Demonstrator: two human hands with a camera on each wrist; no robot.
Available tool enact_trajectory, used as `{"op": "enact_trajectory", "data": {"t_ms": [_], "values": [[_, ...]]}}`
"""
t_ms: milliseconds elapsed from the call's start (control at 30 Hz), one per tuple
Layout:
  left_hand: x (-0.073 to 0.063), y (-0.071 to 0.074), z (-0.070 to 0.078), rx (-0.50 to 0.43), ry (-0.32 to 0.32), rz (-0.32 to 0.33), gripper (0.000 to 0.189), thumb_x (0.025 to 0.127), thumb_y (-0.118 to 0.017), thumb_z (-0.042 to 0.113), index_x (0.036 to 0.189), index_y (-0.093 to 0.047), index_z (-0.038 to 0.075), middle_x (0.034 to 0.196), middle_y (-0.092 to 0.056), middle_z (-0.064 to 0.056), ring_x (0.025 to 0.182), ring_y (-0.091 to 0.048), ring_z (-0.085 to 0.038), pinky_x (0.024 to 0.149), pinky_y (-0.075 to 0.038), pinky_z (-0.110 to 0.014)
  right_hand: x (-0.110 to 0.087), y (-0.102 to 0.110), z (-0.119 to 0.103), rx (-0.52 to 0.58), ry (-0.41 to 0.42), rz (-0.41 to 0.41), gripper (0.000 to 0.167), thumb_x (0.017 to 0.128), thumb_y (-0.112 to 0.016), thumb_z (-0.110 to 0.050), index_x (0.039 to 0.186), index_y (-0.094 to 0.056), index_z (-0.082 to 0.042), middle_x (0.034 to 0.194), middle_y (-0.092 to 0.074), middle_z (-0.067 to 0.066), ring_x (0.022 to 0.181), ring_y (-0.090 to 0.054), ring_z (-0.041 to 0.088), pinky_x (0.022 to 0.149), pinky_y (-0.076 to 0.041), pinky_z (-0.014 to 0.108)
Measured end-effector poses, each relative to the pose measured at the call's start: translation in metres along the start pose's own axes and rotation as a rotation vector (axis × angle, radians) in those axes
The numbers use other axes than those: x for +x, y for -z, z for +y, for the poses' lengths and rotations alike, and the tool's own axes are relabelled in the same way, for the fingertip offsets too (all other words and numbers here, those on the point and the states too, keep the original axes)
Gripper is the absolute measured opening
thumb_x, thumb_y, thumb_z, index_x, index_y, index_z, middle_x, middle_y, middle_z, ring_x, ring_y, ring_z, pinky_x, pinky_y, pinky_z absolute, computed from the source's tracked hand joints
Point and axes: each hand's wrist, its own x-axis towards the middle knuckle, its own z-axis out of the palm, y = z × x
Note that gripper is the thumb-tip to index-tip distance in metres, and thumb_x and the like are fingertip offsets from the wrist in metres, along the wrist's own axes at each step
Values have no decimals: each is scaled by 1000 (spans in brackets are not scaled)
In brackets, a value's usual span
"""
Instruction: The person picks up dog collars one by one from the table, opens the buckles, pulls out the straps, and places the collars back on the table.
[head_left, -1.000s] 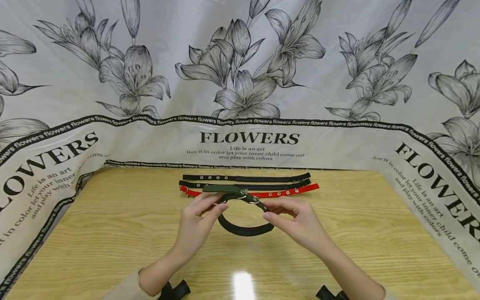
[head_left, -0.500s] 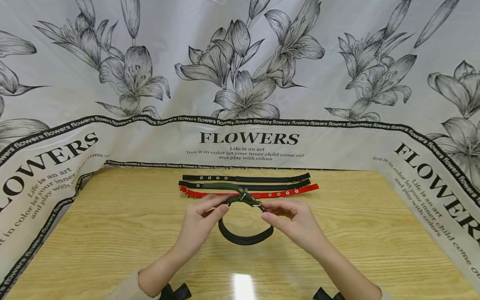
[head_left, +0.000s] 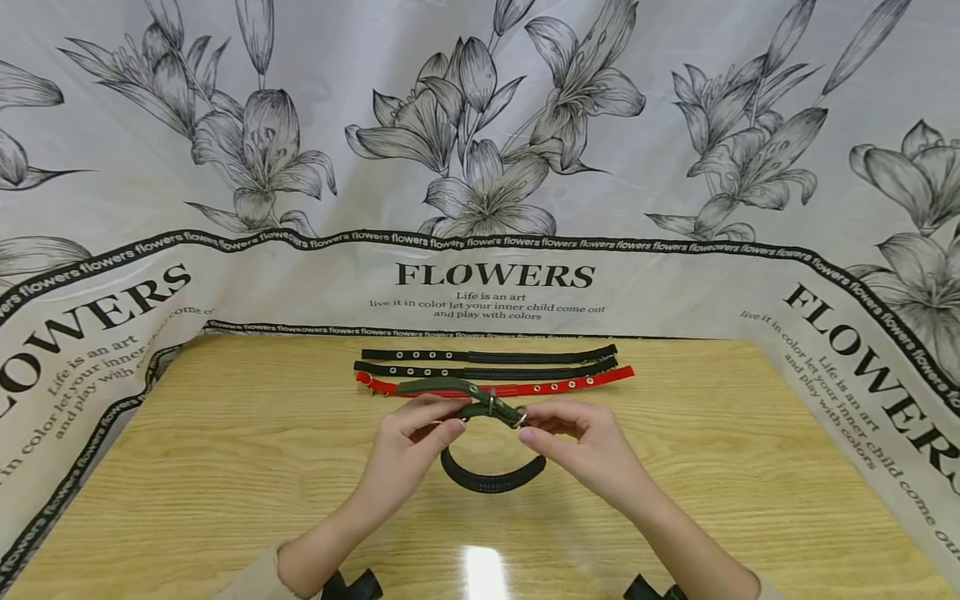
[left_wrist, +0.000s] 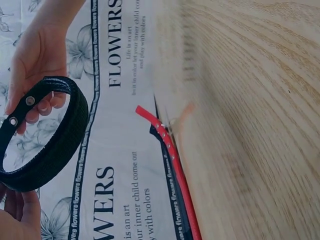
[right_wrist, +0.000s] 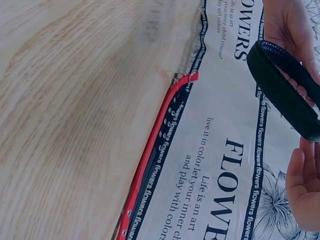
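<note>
A dark green collar with a black lining is held up as a closed loop over the table. Its metal buckle and a D-ring face away from me, and the loose strap end points left. My left hand pinches the loop's left side between thumb and fingers. On the opposite side, by the D-ring, my right hand pinches it too. In the left wrist view, metal eyelets show along the collar band. The fingers partly hide the strap where they grip it.
Behind the hands, a red collar and two black collars lie in a row on the wooden table. A white cloth with flower drawings and lettering hangs at the back and sides.
The collar's buckle side has tipped down and slightly right, and its loose strap end has dropped over the red collar. The left hand has shifted slightly right; both hands keep their grip.
</note>
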Motion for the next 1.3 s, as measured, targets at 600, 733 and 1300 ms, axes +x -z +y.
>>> {"op": "enact_trajectory", "data": {"t_ms": [600, 733, 1300], "values": [[0, 3, 2, -64, 151, 112, 23, 90, -62, 11, 111, -67, 4, 110, -63, -6, 95, -59, -17, 76, -53, -27, 0, 3, 4, 22, 34, -66, 28, 86, -66, -7, 114, -65, -2, 89, -64, 9, 80, -60, 14, 71, -53, 25], [1, 4, 1, -101, 139, 110, 23, 89, -62, 7, 110, -65, -2, 111, -63, -11, 95, -61, -17, 79, -54, -28, 0, 5, 5, 20, 28, -98, 28, 87, -65, -6, 114, -64, -2, 88, -63, 7, 80, -59, 14, 71, -52, 25], [-6, -2, -2, -2, 26, -18, 22, 87, -66, 9, 108, -68, 5, 106, -63, -8, 93, -60, -20, 78, -54, -28, 8, 0, 0, 19, -70, -89, 20, 83, -71, -13, 100, -69, -2, 90, -67, 7, 79, -62, 16, 70, -53, 26]]}}
